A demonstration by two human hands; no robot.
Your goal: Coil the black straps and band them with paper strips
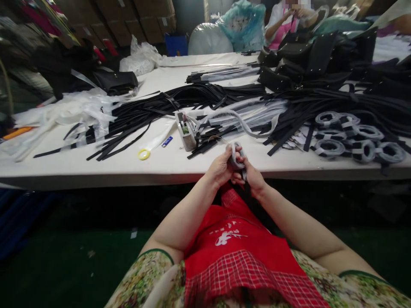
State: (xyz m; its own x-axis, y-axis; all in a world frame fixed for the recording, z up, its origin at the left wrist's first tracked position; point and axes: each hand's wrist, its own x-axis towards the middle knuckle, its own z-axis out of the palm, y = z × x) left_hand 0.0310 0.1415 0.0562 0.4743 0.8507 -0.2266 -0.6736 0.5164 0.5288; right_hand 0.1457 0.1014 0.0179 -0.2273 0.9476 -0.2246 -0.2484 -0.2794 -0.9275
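Just over the table's front edge, my left hand [221, 167] and my right hand [254, 176] are both closed around a coiled strap [236, 159] that looks wrapped in clear plastic. The fingers cover much of the coil. Beyond them stands a tape dispenser [186, 132], and a pale plastic-sleeved strap [245, 124] curves across the table beside it. To the right sit several finished coils [329, 147], each bound with a dark band.
Long black straps [192, 96] spread over the white table [154, 164]. A yellow tape ring [144, 154] and a small blue packet [167, 141] lie front left. Black bags [302, 64] pile up at back right, near a co-worker [289, 19]. Crumpled plastic [73, 109] covers the left.
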